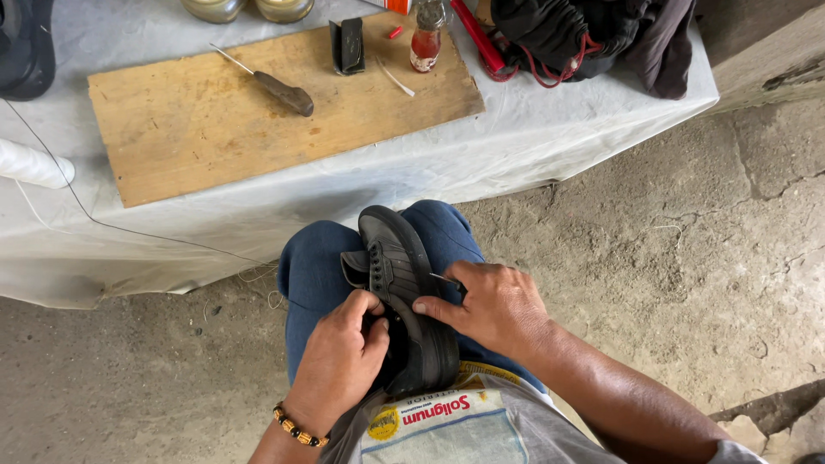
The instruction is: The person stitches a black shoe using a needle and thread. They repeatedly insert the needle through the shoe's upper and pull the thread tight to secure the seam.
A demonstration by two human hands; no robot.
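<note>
A black shoe (397, 258) rests toe-away on my knees, which are in blue jeans (311, 273). My left hand (342, 359), with a beaded bracelet at the wrist, is tucked into the shoe's opening near the heel. My right hand (491, 306) presses on the shoe's right side, and a thin metal needle or awl tip (443, 277) pokes out between its fingers. A dark thread (129, 230) runs from the left, over the table, toward the shoe.
A low table under a white sheet (533, 129) stands ahead with a wooden board (215, 120) on it. On the board lie a wood-handled awl (279, 88), a small black block (348, 45) and a little bottle (426, 39). A white thread spool (33, 163) sits left; dark cloth (593, 34) lies right. Below is a cracked concrete floor (687, 258).
</note>
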